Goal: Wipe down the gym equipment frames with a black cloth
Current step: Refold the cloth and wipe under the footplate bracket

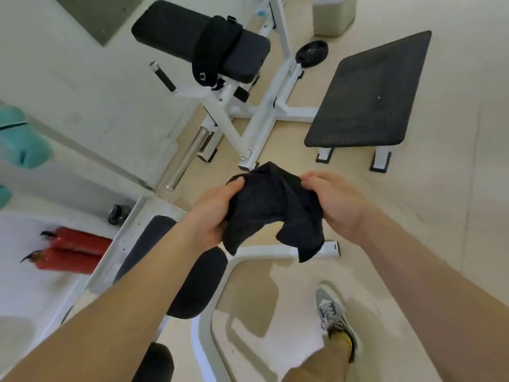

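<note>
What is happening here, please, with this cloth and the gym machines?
A person stands among white-framed gym machines and holds a bunched black cloth in the air with both bare hands. The left grip clutches the cloth's left side, and the right grip holds its right edge. The cloth touches no frame at this moment. A white frame tube lies just below it in the view, so the wiping is not under way.

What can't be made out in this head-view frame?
- White frame tube: head view, its middle is hidden behind the black cloth.
- Left hand and right hand: fingers partly hidden by the cloth.
- Teal objects: cut off by the left edge.
- Beige container: cut off by the top edge.
</note>
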Demonstrator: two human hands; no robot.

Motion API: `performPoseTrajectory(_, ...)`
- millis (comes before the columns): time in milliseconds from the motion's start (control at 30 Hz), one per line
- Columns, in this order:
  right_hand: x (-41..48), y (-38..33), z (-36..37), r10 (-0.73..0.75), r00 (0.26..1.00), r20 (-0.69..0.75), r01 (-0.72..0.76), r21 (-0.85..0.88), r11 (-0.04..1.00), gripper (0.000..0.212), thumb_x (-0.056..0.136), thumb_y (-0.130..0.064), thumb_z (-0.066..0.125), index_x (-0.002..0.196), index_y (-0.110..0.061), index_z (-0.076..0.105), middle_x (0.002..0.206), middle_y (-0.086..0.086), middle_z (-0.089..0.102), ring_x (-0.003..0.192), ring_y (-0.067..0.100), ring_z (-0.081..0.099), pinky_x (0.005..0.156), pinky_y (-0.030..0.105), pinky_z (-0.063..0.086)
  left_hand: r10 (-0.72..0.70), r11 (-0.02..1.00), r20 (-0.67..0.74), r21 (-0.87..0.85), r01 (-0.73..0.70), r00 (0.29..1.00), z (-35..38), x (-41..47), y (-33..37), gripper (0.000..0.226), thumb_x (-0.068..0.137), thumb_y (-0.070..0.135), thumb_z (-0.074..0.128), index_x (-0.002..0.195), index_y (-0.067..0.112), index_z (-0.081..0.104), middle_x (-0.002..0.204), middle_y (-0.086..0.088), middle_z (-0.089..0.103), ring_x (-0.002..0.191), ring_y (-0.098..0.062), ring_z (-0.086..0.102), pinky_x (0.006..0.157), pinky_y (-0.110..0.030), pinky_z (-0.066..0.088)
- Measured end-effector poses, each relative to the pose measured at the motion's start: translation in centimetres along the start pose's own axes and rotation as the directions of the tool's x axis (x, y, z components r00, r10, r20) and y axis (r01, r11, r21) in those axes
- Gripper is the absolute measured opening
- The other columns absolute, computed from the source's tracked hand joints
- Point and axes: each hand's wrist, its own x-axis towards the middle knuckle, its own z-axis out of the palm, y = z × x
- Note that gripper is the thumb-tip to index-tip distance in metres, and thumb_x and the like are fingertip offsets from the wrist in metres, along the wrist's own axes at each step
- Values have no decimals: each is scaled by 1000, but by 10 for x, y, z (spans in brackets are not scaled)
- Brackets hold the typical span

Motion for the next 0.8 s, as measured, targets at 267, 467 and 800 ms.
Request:
performPoseTrajectory(267,98,-95,57,169,952,256,68,-712,698,54,75,-43,76,119,-41,44,96,-2,63,87,19,64,80,41,55,-210,917,-136,-372,146,968,-59,74,32,45,82,46,65,113,14,68,111,-14,70,102,-31,67,94,-48,51)
performPoseTrajectory(467,182,-128,114,171,952,255,36,-644,764,17,93,-21,60,85,-27,74,87,-2,74,89,16,68,88,33,52,-215,878,-356,-478,20,910,-95,107,33,18,96,25,57,102,11,66,84,-8,73,77,-22,70,69,-34,53)
performPoseTrajectory(800,290,-109,201,353,779,518,242,-768,592,19,88,-40,64,87,-23,71,79,-6,69,76,7,64,71,26,50,57,997,-780,79,8,623,-130,143,28,40,84,-15,39,82,23,52,85,9,53,79,-7,50,67,-11,40)
